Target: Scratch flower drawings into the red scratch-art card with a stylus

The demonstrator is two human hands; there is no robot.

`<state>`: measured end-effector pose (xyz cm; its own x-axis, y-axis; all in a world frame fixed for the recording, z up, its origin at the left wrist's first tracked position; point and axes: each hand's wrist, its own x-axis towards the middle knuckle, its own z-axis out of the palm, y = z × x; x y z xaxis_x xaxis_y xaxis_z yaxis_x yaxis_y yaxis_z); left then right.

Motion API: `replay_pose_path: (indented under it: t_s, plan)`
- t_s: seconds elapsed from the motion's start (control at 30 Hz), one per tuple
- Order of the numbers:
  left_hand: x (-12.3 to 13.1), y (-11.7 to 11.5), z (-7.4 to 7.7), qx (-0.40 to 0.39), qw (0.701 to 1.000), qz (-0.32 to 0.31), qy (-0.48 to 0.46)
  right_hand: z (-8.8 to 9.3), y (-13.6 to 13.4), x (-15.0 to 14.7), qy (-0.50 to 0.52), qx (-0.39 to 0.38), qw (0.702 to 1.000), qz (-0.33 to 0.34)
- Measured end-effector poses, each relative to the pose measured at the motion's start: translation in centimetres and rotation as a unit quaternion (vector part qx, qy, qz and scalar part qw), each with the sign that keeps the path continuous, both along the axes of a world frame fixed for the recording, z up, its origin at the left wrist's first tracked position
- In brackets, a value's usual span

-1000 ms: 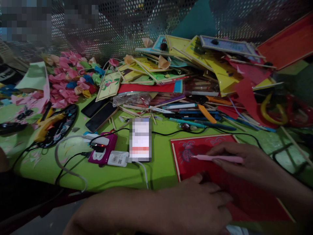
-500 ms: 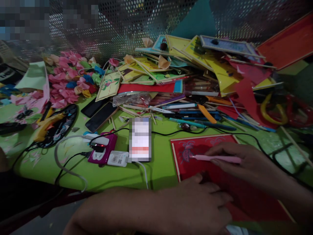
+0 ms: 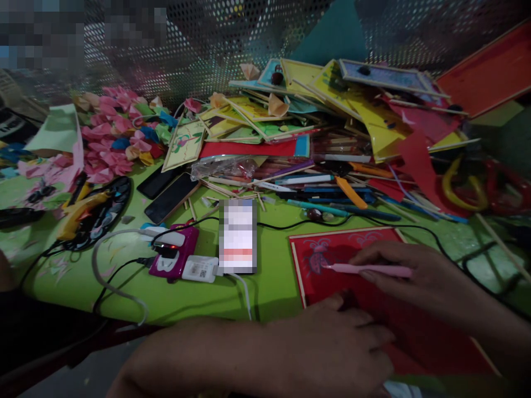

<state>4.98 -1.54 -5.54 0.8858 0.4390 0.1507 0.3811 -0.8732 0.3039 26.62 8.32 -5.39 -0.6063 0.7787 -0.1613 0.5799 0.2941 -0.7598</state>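
Observation:
A red card (image 3: 385, 337) edged with thin wooden sticks lies at the lower right of the table. On its upper left corner is a drawn bug (image 3: 317, 260) with a pink body and bluish outlines; fainter curved lines show farther right. My right hand (image 3: 398, 271) grips a pink pen (image 3: 369, 269), its tip touching the card beside the bug. My left hand (image 3: 344, 342) rests across the card's lower left part, fingers spread loosely and holding nothing visible. A whitish thing (image 3: 402, 389) peeks out below that hand, too covered to name.
Left of the card lie a phone (image 3: 238, 237) with a lit screen, a magenta power strip (image 3: 191, 249) with chargers, and a yellow glue gun (image 3: 83, 213). Cords cross the green table (image 3: 274, 293). Behind are pens, framed cards (image 3: 381, 74), folded paper flowers (image 3: 112, 124) and scissors (image 3: 464, 188).
My right hand and the pink pen have shifted very slightly to the right and down. The left hand stays in place on the card.

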Motion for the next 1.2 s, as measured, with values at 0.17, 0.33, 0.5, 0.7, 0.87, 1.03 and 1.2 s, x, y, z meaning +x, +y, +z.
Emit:
replay_pose_path:
  t_s: [0.17, 0.33, 0.5, 0.7, 0.87, 1.03, 1.2]
  plan:
    - [0.0, 0.0, -0.1, -0.002, 1.0, 0.002, -0.003, 0.0, 0.1, 0.2, -0.001, 0.0, 1.0, -0.008]
    - [0.0, 0.0, -0.2, -0.012, 1.0, -0.001, -0.003, 0.3, 0.2, 0.1, 0.009, 0.0, 1.0, -0.011]
    - [0.0, -0.1, -0.2, -0.004, 1.0, 0.002, -0.007, 1.0, -0.2, -0.4, 0.017, -0.007, 0.999, -0.041]
    - [-0.1, 0.1, 0.2, -0.007, 1.0, -0.003, 0.003, 1.0, -0.2, -0.4, 0.006, -0.01, 0.999, -0.032]
    - [-0.1, 0.0, 0.0, -0.007, 1.0, 0.0, -0.005, 0.5, -0.2, -0.2, -0.006, -0.005, 1.0, -0.02]
    - [0.0, 0.0, -0.2, -0.01, 1.0, -0.001, -0.005, 0.1, 0.1, 0.0, 0.0, 0.009, 1.0, 0.003]
    - [-0.1, 0.0, -0.1, -0.007, 1.0, -0.001, -0.008, 0.7, 0.0, -0.2, 0.019, 0.007, 0.999, -0.03]
